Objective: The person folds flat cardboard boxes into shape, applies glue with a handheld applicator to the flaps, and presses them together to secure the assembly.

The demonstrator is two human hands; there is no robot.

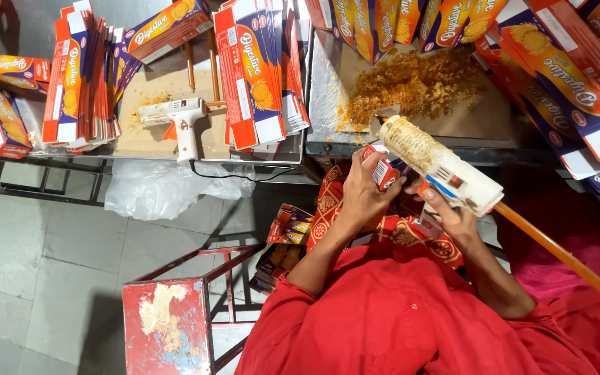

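Left hand [364,191] clamped on a small red carton [385,172], held over the lap just below the desk [321,104] edge. Right hand [449,212] gripped round the handle of a glue gun [439,165], crusted barrel angled up-left, nozzle just beside the carton; orange glue stick [564,257] sticks out behind. Crumbly orange glue residue [411,83] on the desk above. Second glue gun [178,118] lies left, between stacks of flat cartons [255,69]. Red stool [168,323] lower left.
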